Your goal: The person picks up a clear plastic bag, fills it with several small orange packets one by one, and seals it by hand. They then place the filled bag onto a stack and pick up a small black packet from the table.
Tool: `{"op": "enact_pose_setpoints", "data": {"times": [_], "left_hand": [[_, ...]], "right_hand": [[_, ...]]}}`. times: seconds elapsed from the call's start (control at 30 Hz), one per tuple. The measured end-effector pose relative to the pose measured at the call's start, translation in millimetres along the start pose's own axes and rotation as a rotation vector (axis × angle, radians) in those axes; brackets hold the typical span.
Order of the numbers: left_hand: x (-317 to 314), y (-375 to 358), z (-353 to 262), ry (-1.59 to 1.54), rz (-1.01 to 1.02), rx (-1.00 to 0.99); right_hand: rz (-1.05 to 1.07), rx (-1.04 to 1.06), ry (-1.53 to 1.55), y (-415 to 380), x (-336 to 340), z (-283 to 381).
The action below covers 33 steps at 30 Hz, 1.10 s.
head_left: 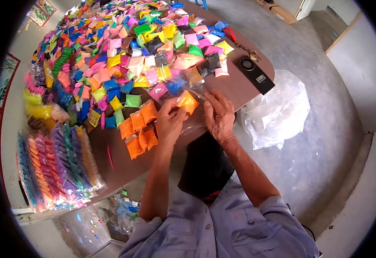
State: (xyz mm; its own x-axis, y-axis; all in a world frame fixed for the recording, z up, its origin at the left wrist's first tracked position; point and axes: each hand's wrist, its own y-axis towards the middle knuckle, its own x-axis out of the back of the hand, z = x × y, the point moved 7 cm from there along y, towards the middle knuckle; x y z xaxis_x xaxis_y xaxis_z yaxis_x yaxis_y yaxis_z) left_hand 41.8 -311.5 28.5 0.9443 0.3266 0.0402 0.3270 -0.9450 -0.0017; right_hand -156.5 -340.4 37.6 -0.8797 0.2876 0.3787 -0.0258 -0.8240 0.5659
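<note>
Brown, round-ended tabletop carries a heap of small multicoloured plastic packets crowding up to both hands; a black rectangular device bears a white label too small to read. The left hand, fingers partly spread, touches clear plastic film. The right hand pinches a bright orange plastic packet above the tabletop's near edge.

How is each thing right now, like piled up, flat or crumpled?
Left hand: pinching an orange packet
Right hand: near that packet, grip unclear
Other orange packets: filled, grouped
Colorful packets: heaped
Long bags: filled, side by side
Big clear plastic: crumpled
Black gadget: lying flat
Pink stick: lying flat
</note>
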Motion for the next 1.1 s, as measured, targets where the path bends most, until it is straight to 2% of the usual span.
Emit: {"op": "enact_pose_setpoints", "data": {"times": [0.13,0.23,0.33,0.4,0.53,0.6,0.63,0.7,0.8,0.87,1.03,1.1], "left_hand": [[-15.0,-2.5,4.5,0.028,0.036,0.010],[-21.1,-3.2,7.0,0.163,0.060,-0.056],[-28.4,-6.0,4.4,0.300,0.090,-0.163],[-37.3,-13.0,-13.8,0.621,0.099,-0.435],[-43.8,-21.7,-30.5,0.672,0.139,-0.547],[-41.7,-20.5,-27.2,0.662,0.137,-0.547],[-40.6,-19.8,-26.3,0.659,0.136,-0.550],[-37.3,-18.5,-26.6,0.676,0.151,-0.503],[-38.3,-12.5,-21.5,0.664,0.201,-0.434],[-42.1,-11.0,-16.6,0.631,0.237,-0.406],[-54.6,-12.3,-20.4,0.714,0.251,-0.543],[-58.5,-11.4,-18.8,0.694,0.252,-0.533]], "right_hand": [[-0.005,0.009,-0.010,-0.9,-1.7,-0.6],[-0.005,-0.007,-0.028,-0.5,-4.3,-1.2],[0.004,-0.005,-0.037,1.3,-3.3,1.2],[0.023,-0.020,-0.014,1.4,-1.1,2.0],[0.058,-0.011,0.067,2.1,6.1,-3.7],[0.069,-0.187,0.255,2.4,13.3,-16.0],[0.074,-0.185,0.250,4.0,18.9,-18.5],[0.088,-0.108,0.014,6.5,30.3,-19.8],[0.097,0.005,-0.065,1.9,29.9,-23.1],[0.099,-0.007,-0.068,-2.9,24.7,-27.7],[0.080,-0.059,-0.040,-2.7,24.5,-19.2],[0.077,-0.117,0.026,-4.8,22.8,-22.6]]}}
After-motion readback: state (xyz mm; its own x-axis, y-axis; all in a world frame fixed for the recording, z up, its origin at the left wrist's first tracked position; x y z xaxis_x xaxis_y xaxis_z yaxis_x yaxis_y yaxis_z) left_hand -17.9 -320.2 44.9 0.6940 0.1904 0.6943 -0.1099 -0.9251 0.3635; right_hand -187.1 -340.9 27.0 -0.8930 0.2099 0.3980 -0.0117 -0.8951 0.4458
